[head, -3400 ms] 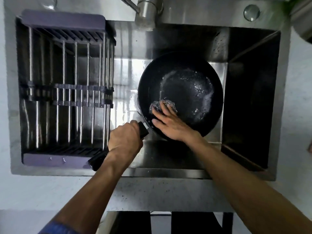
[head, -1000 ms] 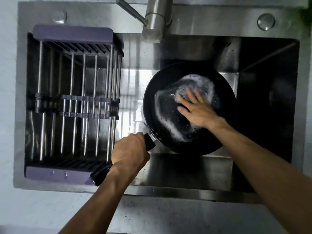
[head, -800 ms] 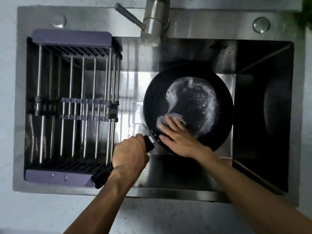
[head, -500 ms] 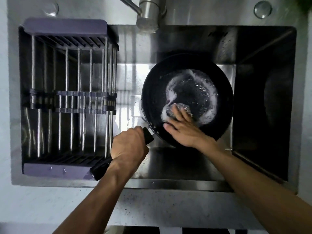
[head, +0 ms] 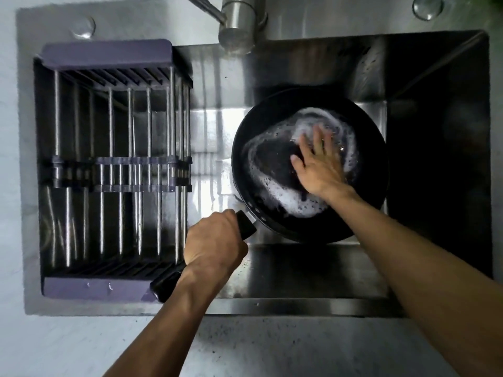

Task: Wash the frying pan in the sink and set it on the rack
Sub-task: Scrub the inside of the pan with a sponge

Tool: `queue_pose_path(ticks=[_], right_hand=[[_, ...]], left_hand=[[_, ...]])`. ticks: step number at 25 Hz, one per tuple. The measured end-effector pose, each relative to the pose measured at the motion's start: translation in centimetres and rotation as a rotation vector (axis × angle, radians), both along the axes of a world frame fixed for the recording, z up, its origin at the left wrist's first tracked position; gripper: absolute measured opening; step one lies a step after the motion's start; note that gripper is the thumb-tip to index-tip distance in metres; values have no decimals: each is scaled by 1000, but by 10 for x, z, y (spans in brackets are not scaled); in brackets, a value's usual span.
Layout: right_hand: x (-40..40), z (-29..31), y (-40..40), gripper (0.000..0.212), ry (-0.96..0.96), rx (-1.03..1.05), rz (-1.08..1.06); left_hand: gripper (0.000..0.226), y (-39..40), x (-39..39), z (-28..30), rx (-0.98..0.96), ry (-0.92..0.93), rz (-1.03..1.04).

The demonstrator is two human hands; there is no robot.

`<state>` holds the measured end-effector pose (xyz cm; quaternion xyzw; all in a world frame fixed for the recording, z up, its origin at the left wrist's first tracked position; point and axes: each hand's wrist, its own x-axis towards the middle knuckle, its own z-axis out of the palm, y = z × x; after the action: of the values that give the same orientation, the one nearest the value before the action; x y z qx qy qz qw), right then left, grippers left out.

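A black frying pan [head: 261, 164] sits in the steel sink [head: 299, 270], its inside streaked with white soap foam. My left hand [head: 215, 246] is clenched around the pan's black handle [head: 166, 284], which points toward the near left. My right hand [head: 318, 164] lies flat inside the pan near its far right side, fingers spread and blurred, pressing a scrubber that is almost fully hidden under the palm. The rack [head: 114, 164], with steel bars and purple ends, spans the sink's left part and holds nothing.
A steel faucet [head: 236, 25] hangs over the sink's back edge, just behind the pan; no water stream shows. The sink's right part [head: 441, 159] is deep and dark. A pale speckled counter [head: 272, 346] runs along the near side.
My right hand has slid with the scrubber from the pan's near left part to its far right part, spreading more foam. My left hand keeps its hold on the handle.
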<state>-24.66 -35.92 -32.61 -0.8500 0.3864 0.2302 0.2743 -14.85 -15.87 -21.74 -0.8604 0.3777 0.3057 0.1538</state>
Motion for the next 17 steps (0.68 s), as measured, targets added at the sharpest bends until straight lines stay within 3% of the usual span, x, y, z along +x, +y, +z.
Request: queue_pose_path(ticks=[2,4,5,7,9,10,11,14,15,17], right_hand=[[-28,7,34,67,118,67,-78],[0,19,81,67,-218,432,-5],[27,17,79,64,-412,514,-35],[55,8,31,60,-450,289,-114],[30,-8,3,59,-159,-73,-263],[20,-13,9,61,-44,-74,-318],[20,-18,24,62,-53,15,-312],[50,-8,36,60,-485,248,-39],[48,-9,16,61,-503,198,9],[18,-16,-16,65,-330,13,-116]], left_hand=[[27,1,-1,0,-3,-10,-13],[27,2,0,0,0,4,-8],[27,3,2,-1,-6,19,-6],[27,3,1,-2,-24,36,7],[24,3,1,-2,-42,29,5],[23,3,1,-2,-39,21,5],[22,3,2,-2,-36,14,3],[21,3,1,-4,-28,18,10],[20,3,1,-5,-27,18,16],[21,4,2,-5,-27,9,23]])
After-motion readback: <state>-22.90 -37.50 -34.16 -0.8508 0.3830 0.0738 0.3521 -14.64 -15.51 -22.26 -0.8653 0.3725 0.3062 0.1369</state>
